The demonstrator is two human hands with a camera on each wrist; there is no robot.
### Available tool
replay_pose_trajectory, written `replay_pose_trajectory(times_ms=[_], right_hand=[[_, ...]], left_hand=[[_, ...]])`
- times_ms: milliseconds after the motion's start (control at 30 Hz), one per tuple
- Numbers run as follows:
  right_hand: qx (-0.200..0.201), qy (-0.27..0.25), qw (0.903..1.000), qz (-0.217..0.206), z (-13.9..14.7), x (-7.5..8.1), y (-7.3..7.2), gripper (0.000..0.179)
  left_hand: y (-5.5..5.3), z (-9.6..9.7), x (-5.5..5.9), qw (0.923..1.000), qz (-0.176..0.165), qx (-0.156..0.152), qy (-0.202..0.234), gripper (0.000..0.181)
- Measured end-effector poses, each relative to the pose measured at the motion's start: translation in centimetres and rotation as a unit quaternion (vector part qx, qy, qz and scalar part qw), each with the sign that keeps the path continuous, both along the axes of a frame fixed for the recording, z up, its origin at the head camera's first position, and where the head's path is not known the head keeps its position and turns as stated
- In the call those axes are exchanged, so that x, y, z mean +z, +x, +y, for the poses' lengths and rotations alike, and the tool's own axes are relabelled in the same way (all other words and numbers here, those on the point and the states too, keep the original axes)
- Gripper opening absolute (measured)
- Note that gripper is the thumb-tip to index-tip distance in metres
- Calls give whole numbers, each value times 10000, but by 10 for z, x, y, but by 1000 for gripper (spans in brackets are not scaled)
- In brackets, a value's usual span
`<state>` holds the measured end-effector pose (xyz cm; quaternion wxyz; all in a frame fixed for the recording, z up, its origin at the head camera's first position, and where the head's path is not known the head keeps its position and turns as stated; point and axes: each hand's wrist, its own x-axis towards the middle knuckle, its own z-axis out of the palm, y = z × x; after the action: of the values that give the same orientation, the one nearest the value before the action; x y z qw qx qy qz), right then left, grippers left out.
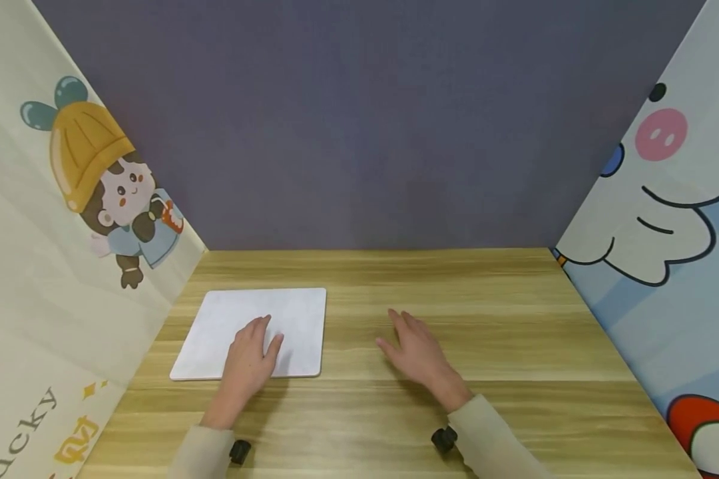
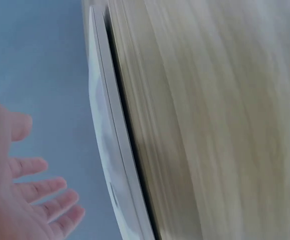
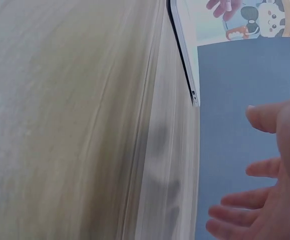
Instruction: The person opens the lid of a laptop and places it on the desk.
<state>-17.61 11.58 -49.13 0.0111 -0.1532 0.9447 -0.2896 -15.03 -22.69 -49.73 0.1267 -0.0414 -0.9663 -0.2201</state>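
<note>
And my L hand (image 1: 248,359) hovered over the closed laptop (image 1: 296,306), laid flat, prob. for stability; R hand (image 1: 421,352) above desk (image 1: 491,332), all fingers (image 2: 39,189) apart, gripping nowt!

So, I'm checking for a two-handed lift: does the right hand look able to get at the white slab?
Probably yes: the right hand is open, and only tabletop shows between it and the right edge of the white slab. The left hand is over the slab but leaves that edge free.
</note>
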Motion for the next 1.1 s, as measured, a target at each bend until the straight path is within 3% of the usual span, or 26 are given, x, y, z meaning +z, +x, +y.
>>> replay_pose_trajectory(times_ms=[233,567,900,1100], right_hand=[[-35,-224,9997,-103,-10,2,-1,70],[136,-517,9986,-53,-34,1,-4,64],[278,-337,9990,-97,-53,-3,-4,65],[400,-428,9979,-258,-62,-3,-6,64]], left_hand=[[-3,-20,-2,9996,-118,54,247,50],[-4,-46,-3,9990,122,200,382,47],[-9,-60,8,9985,-32,318,437,48],[-11,-72,11,9984,262,287,404,44]])
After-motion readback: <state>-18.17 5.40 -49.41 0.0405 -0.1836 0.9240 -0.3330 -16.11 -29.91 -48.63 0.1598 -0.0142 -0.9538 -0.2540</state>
